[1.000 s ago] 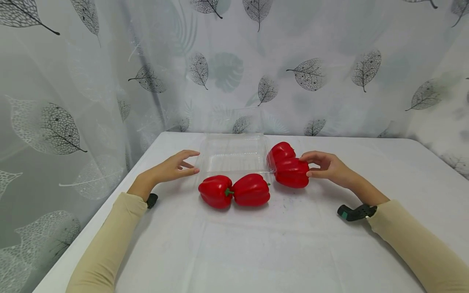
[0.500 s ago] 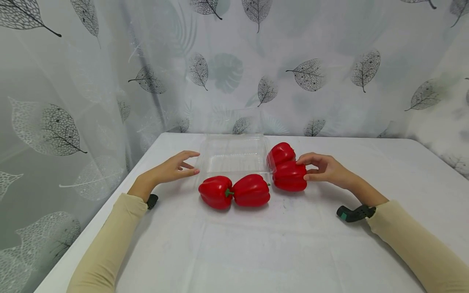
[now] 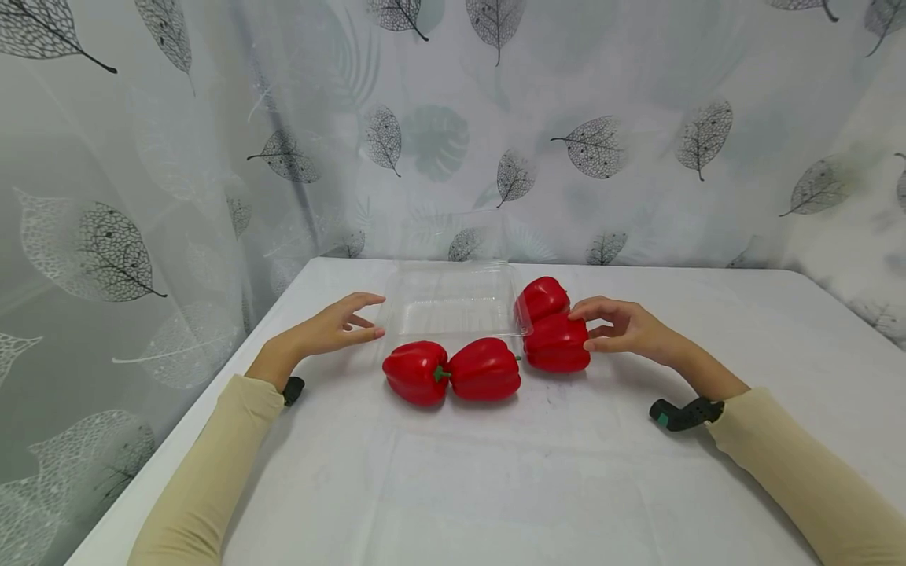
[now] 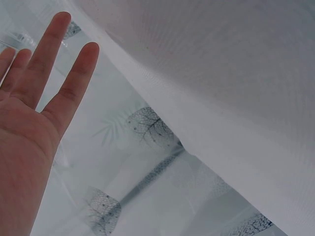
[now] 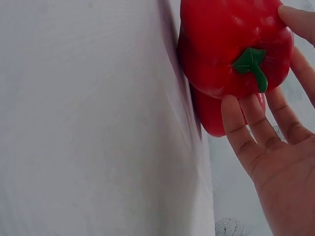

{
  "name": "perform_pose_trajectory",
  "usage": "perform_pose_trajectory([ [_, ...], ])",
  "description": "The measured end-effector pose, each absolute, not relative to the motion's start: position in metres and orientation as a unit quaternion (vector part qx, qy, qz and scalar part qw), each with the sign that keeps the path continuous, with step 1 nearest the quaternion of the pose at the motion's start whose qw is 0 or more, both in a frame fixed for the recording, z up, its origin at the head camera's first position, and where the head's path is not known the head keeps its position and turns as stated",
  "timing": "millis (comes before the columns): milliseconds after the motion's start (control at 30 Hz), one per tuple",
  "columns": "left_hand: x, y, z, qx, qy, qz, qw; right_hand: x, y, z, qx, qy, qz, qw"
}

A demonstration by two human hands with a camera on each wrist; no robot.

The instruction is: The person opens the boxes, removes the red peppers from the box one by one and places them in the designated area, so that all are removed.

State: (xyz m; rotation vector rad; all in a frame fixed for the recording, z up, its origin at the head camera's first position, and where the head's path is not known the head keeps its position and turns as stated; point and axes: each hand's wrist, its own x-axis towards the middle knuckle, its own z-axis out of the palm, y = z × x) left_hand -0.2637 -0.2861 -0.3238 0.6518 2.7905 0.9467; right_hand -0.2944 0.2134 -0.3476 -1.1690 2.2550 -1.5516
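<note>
My right hand (image 3: 626, 330) holds the stem end of a red bell pepper (image 3: 555, 343), thumb on one side and fingers on the other. In the right wrist view, the green stem of this bell pepper (image 5: 221, 39) faces the palm, and part of another red pepper (image 5: 210, 115) shows beyond it. That rear pepper (image 3: 543, 297) sits against the right side of a clear plastic container (image 3: 453, 314). My left hand (image 3: 333, 324) is beside the container's left side, fingers spread and nearly straight; contact is hard to tell. The left wrist view shows its bare palm (image 4: 29, 132).
Two more red bell peppers lie side by side in front of the container, a left one (image 3: 414, 373) and a right one (image 3: 487, 369). The container's clear lid (image 3: 449, 236) stands raised behind it. A white cloth covers the table (image 3: 495, 487); a leaf-patterned curtain (image 3: 637, 79) hangs behind.
My right hand and the bell pepper it holds have shifted slightly left and toward me. The left hand and the two front peppers have stayed in place.
</note>
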Motion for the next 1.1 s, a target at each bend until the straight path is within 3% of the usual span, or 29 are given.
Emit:
perform_pose_trajectory([
  [1100, -0.2589, -0.2868, -0.3205, 0.216, 0.924, 0.310, 0.063, -0.2916, 0.2130, -0.3457, -0.401, 0.747, -0.528, 0.056],
])
